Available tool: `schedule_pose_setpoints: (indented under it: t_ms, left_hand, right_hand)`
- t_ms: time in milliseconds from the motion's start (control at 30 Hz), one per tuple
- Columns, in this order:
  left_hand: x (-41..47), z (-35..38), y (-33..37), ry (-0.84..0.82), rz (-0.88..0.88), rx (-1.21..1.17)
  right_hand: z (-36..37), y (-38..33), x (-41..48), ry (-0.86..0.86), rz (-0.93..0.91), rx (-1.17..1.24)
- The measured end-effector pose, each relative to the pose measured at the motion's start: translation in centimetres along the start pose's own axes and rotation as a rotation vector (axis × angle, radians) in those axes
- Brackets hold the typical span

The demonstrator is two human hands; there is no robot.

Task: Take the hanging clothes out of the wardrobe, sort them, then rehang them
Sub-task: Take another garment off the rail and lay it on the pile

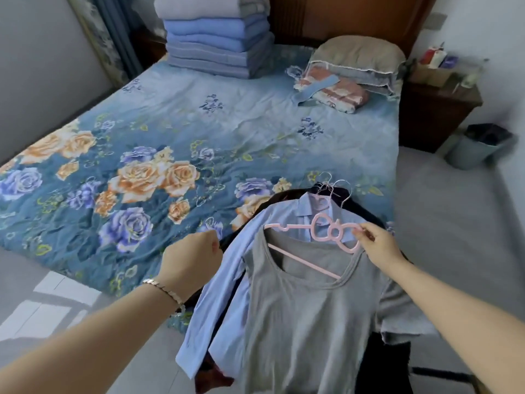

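Observation:
A pile of clothes on hangers lies at the near right corner of the bed (199, 115). On top is a grey T-shirt (306, 314) with a pink bow-shaped hanger (332, 233) partly out of its neckline. My right hand (377, 244) pinches the hanger at the right end of the bow. Under the T-shirt lies a light blue collared shirt (227, 282), with dark garments (389, 362) beneath it and wire hanger hooks (335, 187) at the top. My left hand (193, 257) is curled into a fist just left of the blue shirt's shoulder, with nothing visible in it.
A floral blue sheet covers the bed. Folded blue quilts (218, 49) are stacked at its far end, with a pillow (358, 61) and folded pink cloth (332, 91) to their right. A dark nightstand (434, 115) and a bin (477, 150) stand right of the bed.

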State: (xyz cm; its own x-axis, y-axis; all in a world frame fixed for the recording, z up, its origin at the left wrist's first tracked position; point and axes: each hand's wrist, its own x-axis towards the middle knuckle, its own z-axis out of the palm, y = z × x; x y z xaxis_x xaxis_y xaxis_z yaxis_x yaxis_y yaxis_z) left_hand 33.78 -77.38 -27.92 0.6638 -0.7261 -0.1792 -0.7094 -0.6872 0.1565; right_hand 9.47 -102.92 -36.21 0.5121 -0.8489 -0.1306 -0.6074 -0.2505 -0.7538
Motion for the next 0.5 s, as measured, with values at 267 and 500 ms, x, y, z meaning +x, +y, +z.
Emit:
schedule_pose_setpoints:
  t_ms: [267, 500]
  left_hand:
    - [14.7, 10.5, 7.7, -0.149, -0.104, -0.078]
    - [18.7, 19.1, 7.9, -0.305, -0.246, -0.109]
  right_hand:
    - [5.4, 11.5, 15.4, -0.049, 0.228, -0.091]
    - [9.8, 17.9, 19.1, -0.126, 0.339, -0.239]
